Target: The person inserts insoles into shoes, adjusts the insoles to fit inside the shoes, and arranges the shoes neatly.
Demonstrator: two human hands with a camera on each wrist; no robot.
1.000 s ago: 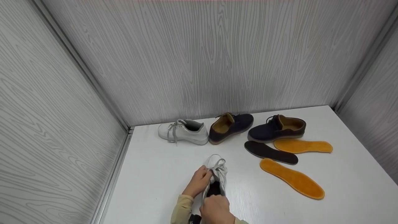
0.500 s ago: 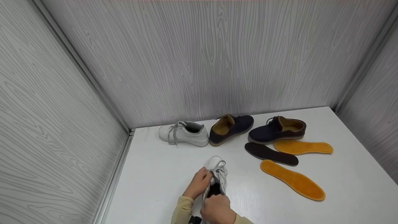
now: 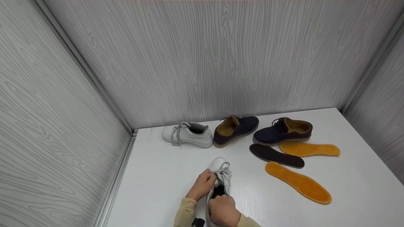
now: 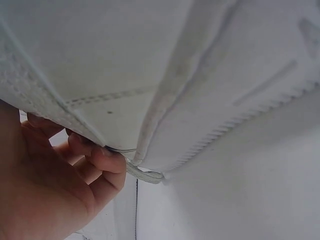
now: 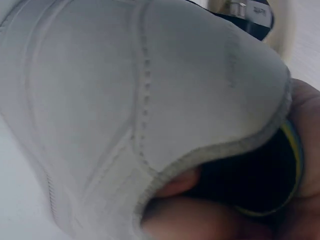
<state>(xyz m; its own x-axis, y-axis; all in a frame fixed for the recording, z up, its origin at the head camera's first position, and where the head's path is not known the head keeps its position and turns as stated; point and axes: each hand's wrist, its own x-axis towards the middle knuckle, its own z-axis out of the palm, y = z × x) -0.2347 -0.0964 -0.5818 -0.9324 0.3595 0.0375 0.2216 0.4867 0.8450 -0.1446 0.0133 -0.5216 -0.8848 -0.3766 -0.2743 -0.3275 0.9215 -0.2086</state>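
Note:
A white sneaker (image 3: 218, 164) with grey laces points away from me at the front of the table. My left hand (image 3: 202, 185) grips its left upper edge near the tongue; in the left wrist view the fingertips (image 4: 107, 159) curl over that edge by a lace. With its knuckles up, my right hand (image 3: 223, 210) is at the heel opening. In the right wrist view it holds a dark insole (image 5: 250, 175) with a yellow-blue edge, bent upward inside the opening. The insole's front part is hidden within the shoe.
A second white sneaker (image 3: 189, 137) stands at the back left, beside two navy shoes, one angled (image 3: 244, 127) and one sideways (image 3: 271, 134). On the right lie a dark brown insole (image 3: 277, 155) and two orange insoles, one farther (image 3: 311, 149) and one nearer (image 3: 300, 183). Grey panels (image 3: 217, 63) enclose the table.
My right hand has shifted slightly to the right at the heel opening. The left hand keeps its grip on the sneaker, and the other shoes and insoles lie as before.

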